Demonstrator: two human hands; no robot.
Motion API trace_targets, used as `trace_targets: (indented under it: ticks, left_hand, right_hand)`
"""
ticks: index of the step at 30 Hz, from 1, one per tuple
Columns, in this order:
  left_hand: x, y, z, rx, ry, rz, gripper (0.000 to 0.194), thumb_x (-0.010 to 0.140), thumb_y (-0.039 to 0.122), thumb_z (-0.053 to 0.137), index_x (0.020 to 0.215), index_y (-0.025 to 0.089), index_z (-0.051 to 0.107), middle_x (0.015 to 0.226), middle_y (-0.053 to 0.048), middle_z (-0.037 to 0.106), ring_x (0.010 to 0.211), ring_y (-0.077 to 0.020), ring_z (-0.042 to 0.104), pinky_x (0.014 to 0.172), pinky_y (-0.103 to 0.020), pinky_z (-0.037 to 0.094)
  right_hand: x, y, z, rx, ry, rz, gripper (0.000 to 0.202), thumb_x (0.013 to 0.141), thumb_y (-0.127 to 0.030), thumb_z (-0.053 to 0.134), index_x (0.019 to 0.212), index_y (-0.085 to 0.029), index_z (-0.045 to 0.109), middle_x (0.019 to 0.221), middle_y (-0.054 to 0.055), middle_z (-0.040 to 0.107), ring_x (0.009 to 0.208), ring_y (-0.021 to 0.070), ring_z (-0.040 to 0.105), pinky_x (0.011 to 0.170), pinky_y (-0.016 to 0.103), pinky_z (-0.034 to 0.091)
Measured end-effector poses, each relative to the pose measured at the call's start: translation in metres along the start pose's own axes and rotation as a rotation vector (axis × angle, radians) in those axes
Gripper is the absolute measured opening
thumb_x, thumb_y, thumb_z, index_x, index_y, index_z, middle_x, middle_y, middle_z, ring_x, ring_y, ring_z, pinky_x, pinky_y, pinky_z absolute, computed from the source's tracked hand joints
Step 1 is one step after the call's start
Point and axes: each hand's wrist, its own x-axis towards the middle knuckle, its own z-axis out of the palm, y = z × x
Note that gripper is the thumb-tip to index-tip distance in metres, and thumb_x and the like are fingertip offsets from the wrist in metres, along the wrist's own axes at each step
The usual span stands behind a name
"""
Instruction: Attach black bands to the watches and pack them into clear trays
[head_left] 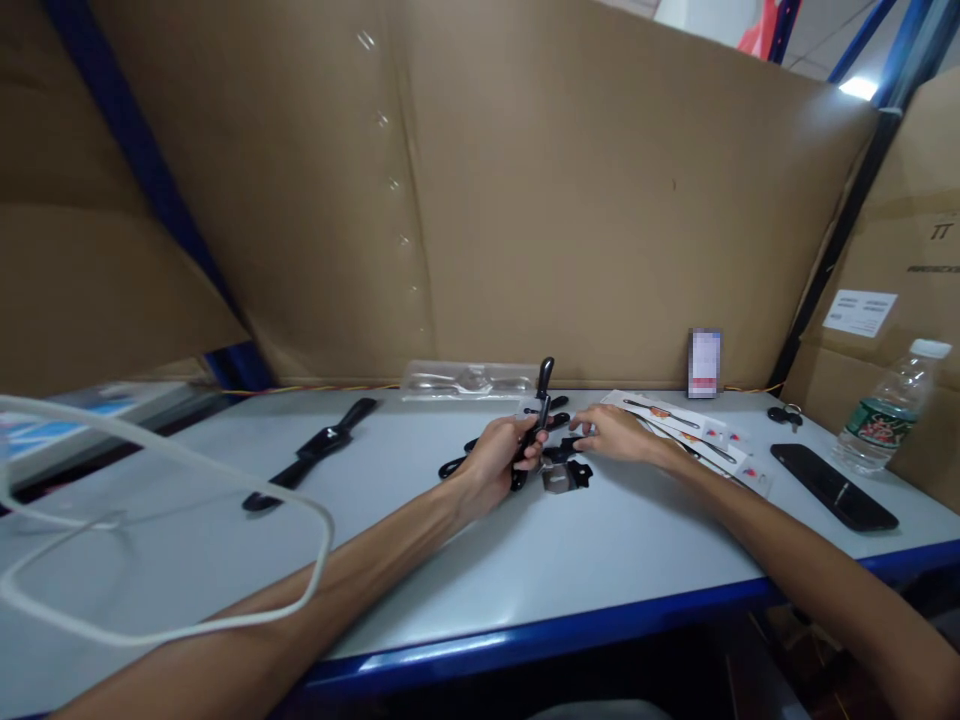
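Observation:
My left hand point(501, 462) is closed around a black, shiny handle-shaped piece point(546, 378), which stands nearly upright above the table. Other black loop-ended pieces point(452, 467) lie beside and behind this hand, partly covered by it. My right hand point(616, 432) reaches in from the right with bent, slightly parted fingers. Its fingertips are at a small pile of dark, notched flat pieces point(559, 481) in front of the left hand; I cannot make out whether they touch one. Further left lies a long black piece with two handles and a wider middle point(311, 452).
A clear plastic blister tray point(472, 381) lies at the back. Printed cards point(694, 428) are right of my right hand. Beyond them are a propped phone point(704, 362), keys point(785, 415), a black phone-like slab point(832, 487) and a water bottle point(889, 415). A white cable point(326, 530) loops in front at left.

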Motion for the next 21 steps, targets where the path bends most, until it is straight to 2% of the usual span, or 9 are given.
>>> trace_targets:
  ticks: [4,8,11,13,15,17,21]
  left_hand:
    - [-0.004,0.0,0.005,0.029,-0.052,-0.056,0.016,0.093,0.011,0.042,0.086,0.009,0.056,0.06,0.002,0.047,0.04,-0.0029,0.032,0.033,-0.012,0.019]
    - [-0.008,-0.002,0.008,0.053,-0.121,-0.114,0.018,0.093,0.011,0.043,0.079,0.011,0.054,0.061,0.001,0.048,0.04,-0.0024,0.032,0.033,-0.012,0.018]
    - [-0.009,-0.003,0.009,0.054,-0.179,-0.146,0.016,0.092,0.011,0.043,0.081,0.01,0.055,0.061,0.001,0.047,0.04,-0.0022,0.032,0.033,-0.012,0.015]
    - [-0.009,-0.004,0.008,0.051,-0.207,-0.154,0.015,0.092,0.012,0.044,0.083,0.009,0.056,0.062,0.001,0.046,0.04,-0.0021,0.031,0.034,-0.012,0.014]
    - [-0.01,-0.005,0.009,0.049,-0.227,-0.157,0.015,0.091,0.012,0.044,0.084,0.008,0.057,0.062,0.001,0.046,0.041,-0.0024,0.032,0.034,-0.012,0.015]
    - [-0.012,-0.007,0.01,0.059,-0.226,-0.156,0.016,0.092,0.013,0.044,0.085,0.008,0.057,0.064,0.0,0.048,0.042,-0.003,0.033,0.035,-0.013,0.015]
    - [-0.018,-0.008,0.017,0.105,-0.176,-0.172,0.023,0.096,0.019,0.037,0.089,0.009,0.057,0.063,-0.001,0.048,0.043,-0.004,0.033,0.035,-0.014,0.016]
  right_hand:
    - [0.003,0.005,0.001,0.125,-0.082,0.078,0.003,0.079,-0.019,0.071,0.08,-0.016,0.071,0.078,0.002,0.07,0.074,0.0137,0.061,0.064,0.022,0.042]
    - [-0.005,0.026,-0.01,0.288,-0.136,0.217,0.011,0.086,-0.018,0.06,0.077,-0.014,0.065,0.06,-0.001,0.06,0.054,0.0099,0.055,0.048,0.019,0.038]
    - [-0.015,0.04,-0.028,0.572,0.007,0.348,0.005,0.083,-0.014,0.057,0.081,-0.014,0.061,0.058,-0.001,0.058,0.05,0.0095,0.052,0.043,0.018,0.035]
    - [-0.02,0.044,-0.041,0.781,0.146,0.345,0.013,0.078,-0.012,0.058,0.09,-0.013,0.062,0.064,0.001,0.062,0.053,0.0101,0.054,0.044,0.018,0.037]
    - [-0.024,0.041,-0.051,0.971,0.218,0.279,0.028,0.073,-0.01,0.061,0.101,-0.013,0.063,0.073,0.004,0.067,0.058,0.0113,0.058,0.05,0.021,0.044]
    - [-0.027,0.03,-0.055,1.104,0.224,0.224,0.035,0.07,-0.01,0.065,0.104,-0.014,0.062,0.074,0.004,0.068,0.061,0.0133,0.062,0.059,0.025,0.052]
    - [-0.027,-0.005,-0.045,1.144,0.202,0.202,0.018,0.07,-0.017,0.069,0.086,-0.015,0.061,0.067,0.002,0.066,0.062,0.0161,0.065,0.065,0.032,0.057]
